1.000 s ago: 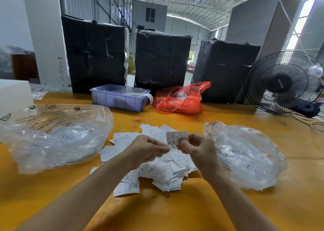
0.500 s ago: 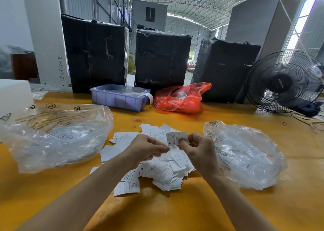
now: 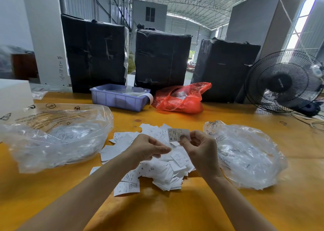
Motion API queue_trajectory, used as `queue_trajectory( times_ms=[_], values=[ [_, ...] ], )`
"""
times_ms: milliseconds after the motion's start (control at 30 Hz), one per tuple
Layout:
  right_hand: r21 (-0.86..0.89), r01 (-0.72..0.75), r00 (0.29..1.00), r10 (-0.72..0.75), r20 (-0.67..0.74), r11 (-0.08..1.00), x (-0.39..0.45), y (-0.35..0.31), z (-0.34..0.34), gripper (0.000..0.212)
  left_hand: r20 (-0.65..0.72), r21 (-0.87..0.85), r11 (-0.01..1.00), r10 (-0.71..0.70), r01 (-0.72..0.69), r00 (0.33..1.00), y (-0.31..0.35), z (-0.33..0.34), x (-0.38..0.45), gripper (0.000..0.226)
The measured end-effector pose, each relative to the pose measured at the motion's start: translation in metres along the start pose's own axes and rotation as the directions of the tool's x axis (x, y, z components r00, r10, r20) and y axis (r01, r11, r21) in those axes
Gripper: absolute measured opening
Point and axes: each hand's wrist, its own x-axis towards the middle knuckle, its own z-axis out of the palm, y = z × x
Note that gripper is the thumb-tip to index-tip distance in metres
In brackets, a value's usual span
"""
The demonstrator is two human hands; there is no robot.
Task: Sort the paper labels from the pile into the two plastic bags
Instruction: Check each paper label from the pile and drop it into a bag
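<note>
1. Far left, the left bag [image 3: 57, 136] lies slumped on the yellow table [image 3: 175, 211], its mouth towards the middle and printed slips showing through the film; I judge the soft rim could fold shut, so a slip dropped at it may land on the wood instead.
2. My left hand [image 3: 149, 147] hovers just above the pile of labels [image 3: 157, 167], fingers curled with the tips close to the thumb; I cannot tell whether it pinches a slip or nothing.
3. The pile sits between the two bags, loose and overlapping, with letters such as XS, S and XL readable on some; a careless grab here could lift several stuck together and send mixed sizes into one bag.
4. My right hand [image 3: 201, 152] pinches one label [image 3: 178, 134] between thumb and fingertips, held up above the pile and marked M; the thumb covers part of the print, so a misread is possible.
5. The right bag [image 3: 249, 155] lies just beside that hand, crumpled, its opening hard to make out.
6. The fan [image 3: 284, 81] stands at the far right; if it runs, I expect its draught could scatter loose slips.
</note>
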Motion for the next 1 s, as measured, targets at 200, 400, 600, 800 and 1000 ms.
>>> queue_trajectory(
  times_ms=[200, 400, 600, 800, 1000],
  values=[
    [-0.040, 0.008, 0.999, -0.006, 0.050, 0.999, -0.0011, 0.0019, 0.0016, 0.003, 0.006, -0.022, 1.000, 0.001, -0.001, 1.000, -0.0002, -0.0013, -0.0002, 0.016],
    [-0.049, -0.046, 0.988, 0.052, 0.142, 0.998, -0.0021, 0.0048, 0.0033, 0.005, 0.007, -0.042, 0.999, -0.002, 0.002, 1.000, 0.0008, -0.0019, -0.0007, 0.014],
    [0.004, -0.154, 0.954, 0.148, 0.260, 0.988, 0.0009, 0.0014, -0.0007, 0.012, -0.006, -0.076, 0.997, 0.002, -0.002, 1.000, 0.0019, -0.0042, -0.0013, 0.013],
    [0.059, -0.196, 0.950, 0.175, 0.260, 0.979, 0.0026, 0.0033, -0.0025, 0.002, 0.006, -0.116, 0.993, -0.002, 0.002, 1.000, 0.0030, -0.0011, -0.0024, 0.020],
    [0.178, -0.173, 0.984, 0.161, 0.083, 0.969, 0.0066, 0.0045, -0.0065, 0.015, -0.017, -0.162, 0.987, 0.000, -0.003, 1.000, 0.0029, -0.0007, -0.0017, 0.018]
  ],
)
